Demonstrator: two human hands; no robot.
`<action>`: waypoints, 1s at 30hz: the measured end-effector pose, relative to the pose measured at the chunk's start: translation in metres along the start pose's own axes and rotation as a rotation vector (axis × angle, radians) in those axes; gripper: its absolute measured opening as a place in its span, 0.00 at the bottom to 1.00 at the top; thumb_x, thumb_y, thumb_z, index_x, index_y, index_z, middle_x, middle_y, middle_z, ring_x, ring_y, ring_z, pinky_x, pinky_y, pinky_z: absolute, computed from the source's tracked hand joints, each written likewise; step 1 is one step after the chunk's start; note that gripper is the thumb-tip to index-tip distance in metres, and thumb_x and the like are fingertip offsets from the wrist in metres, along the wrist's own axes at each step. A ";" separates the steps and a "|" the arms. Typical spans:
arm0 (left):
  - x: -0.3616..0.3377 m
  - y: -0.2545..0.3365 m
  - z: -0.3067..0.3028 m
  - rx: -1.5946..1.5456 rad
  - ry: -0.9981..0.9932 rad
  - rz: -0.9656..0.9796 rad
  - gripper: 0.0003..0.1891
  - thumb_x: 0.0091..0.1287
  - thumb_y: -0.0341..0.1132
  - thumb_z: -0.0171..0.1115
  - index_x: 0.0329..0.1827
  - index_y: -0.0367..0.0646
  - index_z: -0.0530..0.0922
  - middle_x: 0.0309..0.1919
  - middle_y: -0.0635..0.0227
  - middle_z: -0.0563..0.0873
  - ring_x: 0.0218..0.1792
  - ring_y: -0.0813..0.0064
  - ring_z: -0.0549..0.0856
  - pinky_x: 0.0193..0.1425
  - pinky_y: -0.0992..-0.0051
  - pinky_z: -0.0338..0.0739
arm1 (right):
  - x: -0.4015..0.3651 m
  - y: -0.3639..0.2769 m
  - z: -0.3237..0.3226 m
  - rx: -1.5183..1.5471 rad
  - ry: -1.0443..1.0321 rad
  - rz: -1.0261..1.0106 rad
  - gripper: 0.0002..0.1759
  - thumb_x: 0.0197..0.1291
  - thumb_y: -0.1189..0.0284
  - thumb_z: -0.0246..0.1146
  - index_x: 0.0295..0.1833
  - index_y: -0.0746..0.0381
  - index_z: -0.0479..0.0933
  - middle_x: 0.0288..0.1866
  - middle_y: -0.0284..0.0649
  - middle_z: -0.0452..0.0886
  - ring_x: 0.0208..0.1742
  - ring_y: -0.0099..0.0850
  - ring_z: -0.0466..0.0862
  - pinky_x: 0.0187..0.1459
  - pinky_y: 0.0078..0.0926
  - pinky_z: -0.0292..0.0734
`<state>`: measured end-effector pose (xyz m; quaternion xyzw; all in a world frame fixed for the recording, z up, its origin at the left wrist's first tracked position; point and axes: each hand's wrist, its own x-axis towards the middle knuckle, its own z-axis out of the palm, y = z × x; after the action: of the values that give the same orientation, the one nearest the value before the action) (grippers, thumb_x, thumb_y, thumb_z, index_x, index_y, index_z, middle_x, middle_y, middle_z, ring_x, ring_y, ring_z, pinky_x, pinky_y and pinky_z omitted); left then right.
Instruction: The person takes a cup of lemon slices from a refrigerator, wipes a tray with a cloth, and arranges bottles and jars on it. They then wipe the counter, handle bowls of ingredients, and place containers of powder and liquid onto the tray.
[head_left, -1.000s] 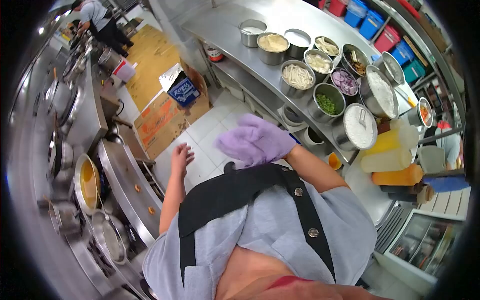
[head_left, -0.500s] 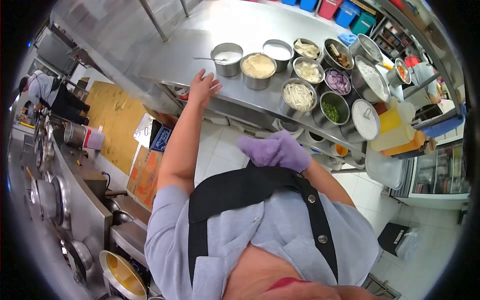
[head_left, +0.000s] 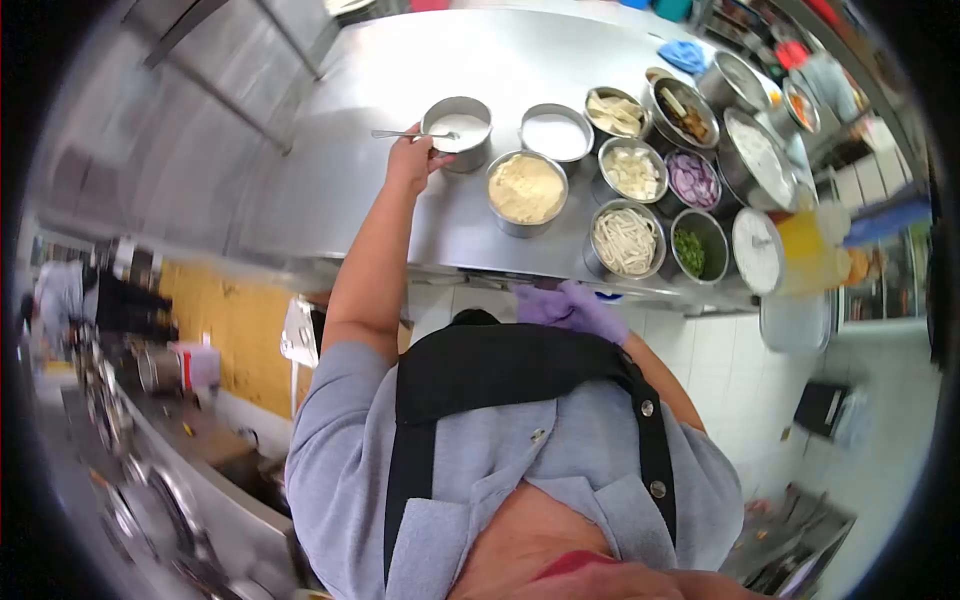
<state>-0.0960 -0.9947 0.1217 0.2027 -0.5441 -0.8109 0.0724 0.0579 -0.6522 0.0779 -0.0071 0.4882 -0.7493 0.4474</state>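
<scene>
My left hand (head_left: 412,162) is at the near left side of a metal pot (head_left: 472,160) of white powder, fingers apart, fingertips at its wall. A spoon (head_left: 395,134) lies across that pot's rim, its handle passing over my fingertips; I cannot make out a grip on it. My right hand is covered by a fuzzy purple glove or cloth (head_left: 572,308), held low in front of the black apron, below the table edge; its fingers are hidden. Beside the pot stand a pot of pale yellow powder (head_left: 527,188) and a pot of white contents (head_left: 556,136).
On the steel table (head_left: 330,190), to the right, stand pots of white strips (head_left: 626,241), chopped greens (head_left: 690,252), sliced purple onion (head_left: 692,180) and pale chunks (head_left: 632,173). A yellow liquid container (head_left: 805,250) is at the right edge. Another person (head_left: 75,300) works at far left.
My left hand has moved forward from the table edge to the powder pot. The view has shifted closer over the table. My covered right hand stays low in front of the apron.
</scene>
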 end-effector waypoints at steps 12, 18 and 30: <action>0.172 -0.005 0.090 0.012 -0.397 -0.198 0.30 0.67 0.21 0.50 0.71 0.35 0.49 0.48 0.52 0.74 0.43 0.61 0.81 0.48 0.54 0.86 | -0.014 0.018 0.074 -0.154 0.359 -0.291 0.26 0.64 0.60 0.53 0.63 0.65 0.68 0.55 0.38 0.75 0.55 0.29 0.75 0.57 0.26 0.70; 0.203 -0.016 0.108 0.000 -0.489 -0.337 0.28 0.69 0.29 0.56 0.67 0.33 0.53 0.58 0.49 0.66 0.54 0.56 0.76 0.56 0.54 0.81 | -0.116 -0.034 0.148 -0.474 1.043 -0.390 0.21 0.54 0.76 0.62 0.57 0.60 0.74 0.52 0.37 0.78 0.50 0.30 0.79 0.52 0.29 0.76; -0.033 0.086 0.115 0.039 -0.888 -0.070 0.18 0.75 0.46 0.45 0.28 0.46 0.69 0.21 0.71 0.72 0.22 0.78 0.72 0.28 0.77 0.71 | -0.157 -0.055 0.098 -1.413 1.405 -0.284 0.26 0.49 0.75 0.67 0.56 0.63 0.71 0.51 0.36 0.79 0.48 0.31 0.80 0.51 0.28 0.76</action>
<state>-0.1222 -0.9195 0.2456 -0.1454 -0.5306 -0.8109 -0.1994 0.1592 -0.6099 0.2368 0.1145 0.9686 -0.1688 -0.1423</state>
